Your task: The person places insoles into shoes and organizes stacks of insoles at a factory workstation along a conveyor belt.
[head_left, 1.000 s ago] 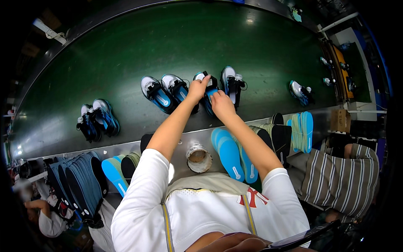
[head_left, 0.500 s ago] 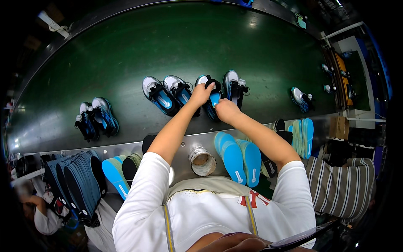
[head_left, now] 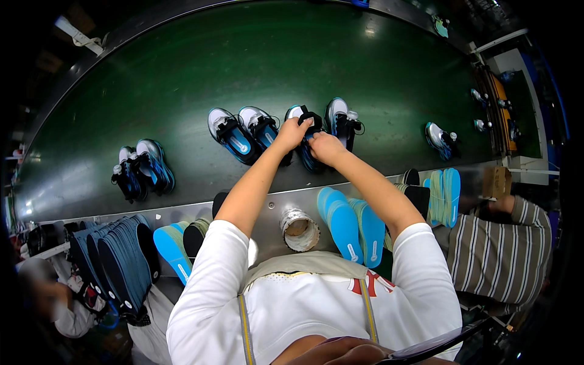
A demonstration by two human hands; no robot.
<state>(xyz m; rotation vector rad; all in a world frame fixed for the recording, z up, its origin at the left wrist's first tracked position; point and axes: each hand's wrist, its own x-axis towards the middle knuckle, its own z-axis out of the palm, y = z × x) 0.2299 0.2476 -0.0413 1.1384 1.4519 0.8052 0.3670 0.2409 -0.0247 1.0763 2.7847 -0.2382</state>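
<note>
Nearest, at the lower middle of the frame, stacked blue insoles [head_left: 340, 225] are laid out beside a crusted container [head_left: 311, 238], apparently unused so far. Beyond them, at the centre, the white-and-black shoe [head_left: 308, 157] is set on the green counter [head_left: 255, 67]. Its black tongue [head_left: 312, 120] is pinched in the narrow grip of the left hand [head_left: 293, 134]; the fingers of the right hand [head_left: 326, 149] are put at its opening, and whether anything is held there cannot be told. Work on this shoe is judged under way, unfinished. In the leftmost shoe [head_left: 234, 137] of the row and its neighbour [head_left: 263, 131], blue linings are seen, so they look done; in the rightmost shoe [head_left: 340, 125], none can be made out. Toward the right edge, a lone shoe [head_left: 442, 141] is stood well apart, its inside unreadable.
</note>
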